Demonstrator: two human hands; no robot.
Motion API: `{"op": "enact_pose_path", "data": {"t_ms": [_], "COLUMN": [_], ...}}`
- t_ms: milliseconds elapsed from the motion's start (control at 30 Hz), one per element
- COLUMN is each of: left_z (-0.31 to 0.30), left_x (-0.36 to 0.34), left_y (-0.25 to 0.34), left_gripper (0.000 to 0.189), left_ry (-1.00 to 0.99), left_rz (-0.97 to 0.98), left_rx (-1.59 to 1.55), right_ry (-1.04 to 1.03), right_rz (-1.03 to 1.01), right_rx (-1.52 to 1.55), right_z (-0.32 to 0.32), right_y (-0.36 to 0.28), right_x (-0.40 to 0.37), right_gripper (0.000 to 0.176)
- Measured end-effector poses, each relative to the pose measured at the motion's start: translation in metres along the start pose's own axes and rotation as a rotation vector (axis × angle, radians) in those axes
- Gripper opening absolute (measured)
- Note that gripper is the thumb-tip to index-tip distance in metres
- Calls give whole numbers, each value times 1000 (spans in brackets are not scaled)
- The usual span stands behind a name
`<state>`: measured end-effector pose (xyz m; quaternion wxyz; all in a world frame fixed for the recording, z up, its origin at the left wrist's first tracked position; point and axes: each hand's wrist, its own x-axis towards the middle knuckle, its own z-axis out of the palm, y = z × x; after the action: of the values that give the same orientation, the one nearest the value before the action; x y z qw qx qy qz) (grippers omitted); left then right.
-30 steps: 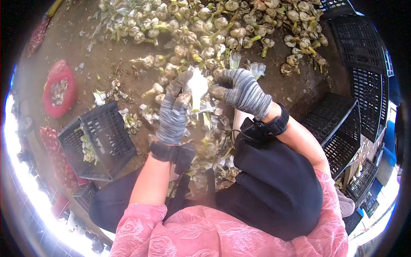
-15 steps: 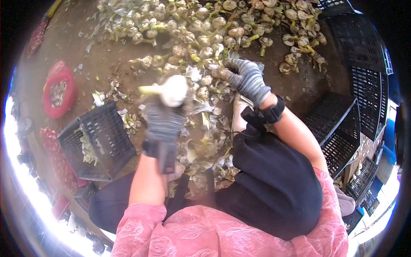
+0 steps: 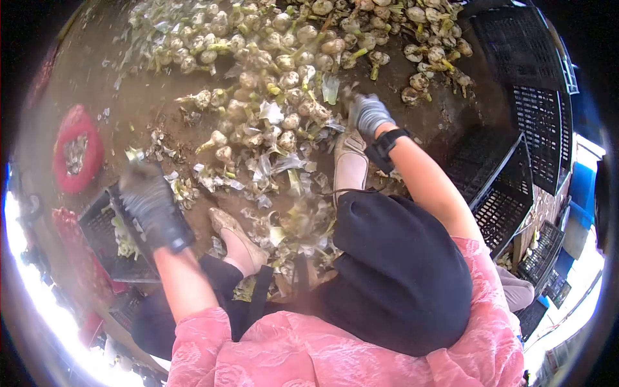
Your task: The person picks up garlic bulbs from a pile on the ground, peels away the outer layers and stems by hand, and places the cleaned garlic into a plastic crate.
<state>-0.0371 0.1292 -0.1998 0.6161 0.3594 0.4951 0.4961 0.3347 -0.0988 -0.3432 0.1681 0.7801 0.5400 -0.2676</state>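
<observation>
My left hand [image 3: 151, 203], in a grey striped glove, is over the right part of a black crate [image 3: 119, 238] that holds pale green stalks [image 3: 124, 235]. Motion smears its fingers; a pale scrap shows at their tips, and I cannot make out a bulb. Gloved too, my right hand [image 3: 371, 115] reaches past my shoe [image 3: 351, 143], beside the near edge of the bulb pile [image 3: 284, 61]. Its fingertips are blurred, and whatever they hold is unclear. Peeled skins [image 3: 277, 164] and a few bulbs lie between the hands.
Black crates [image 3: 500, 187] stand along the right side, more of them behind. A round pink mesh bag [image 3: 78, 148] lies at the left, with red netting [image 3: 74, 232] below it. My other foot [image 3: 235, 238] rests among the skins near the middle.
My left hand has moved left and down to the crate; the white bulb it held is no longer visible. My right hand has turned slightly, and the whole view has shifted a little.
</observation>
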Motion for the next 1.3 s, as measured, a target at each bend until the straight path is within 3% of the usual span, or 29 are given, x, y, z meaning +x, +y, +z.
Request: {"op": "enact_pose_path", "data": {"t_ms": [33,167,233,267,333,367,467,500,600,700,767,833,900,933,967,1033,1100,1167,1233,1300], "left_z": [11,57,69,67,66,69,73,72,88,97,106,92,89,104,103,100,91,88,88,89], "left_x": [-2,-44,-62,-68,-80,-87,-97,-98,-104,-100,-100,-90,-90,-96,-98,-101,-97,-91,-87,-86], "left_y": [-12,-55,-72,-87,-103,-105,-114,-118,-110,-107,-104,-130,-141,-128,-132,-138,-134,-125,-112,-104], "left_gripper": [10,22,23,23,22,21,21,20,22,25,28,35,40,43,43,40,37,33,34,38], "left_ry": [29,-242,-320,-364,-401,-358,-351,-382,-439,-457,-439,-519,-593,-451,-449,-728,-789,-607,-603,-629], "left_rz": [-194,-299,-352,-417,-485,-539,-609,-631,-614,-599,-575,-488,-428,-668,-671,-472,-469,-664,-630,-589], "left_rx": [-287,162,255,186,116,118,120,110,174,226,349,413,546,401,402,501,466,125,12,29], "right_ry": [40,-194,-180,-180,-236,-173,125,129,-148,81,106,118,48,79,110,217,223,265,-126,570], "right_rz": [157,-21,-404,-405,-204,-10,-25,-25,87,51,34,-161,-203,-346,-489,-629,-627,-468,299,-229], "right_rx": [267,363,498,499,510,492,340,350,360,403,417,487,550,547,544,442,412,625,1809,505], "right_z": [6,-29,-43,-49,-61,-81,-62,-61,-53,-13,-14,-19,-32,-35,-39,-49,-60,-59,-60,-49], "right_y": [-5,-31,-56,-62,-72,-74,-69,-71,-67,-49,-46,-42,-46,-49,-54,-66,-69,-60,-58,-50], "right_x": [0,-16,-38,-39,-40,-40,-14,-10,9,17,14,-3,-14,-20,-26,-32,-40,-35,-29,-40], "right_gripper": [30,34,41,41,49,49,44,44,42,38,37,36,34,32,30,26,27,31,36,39]}}
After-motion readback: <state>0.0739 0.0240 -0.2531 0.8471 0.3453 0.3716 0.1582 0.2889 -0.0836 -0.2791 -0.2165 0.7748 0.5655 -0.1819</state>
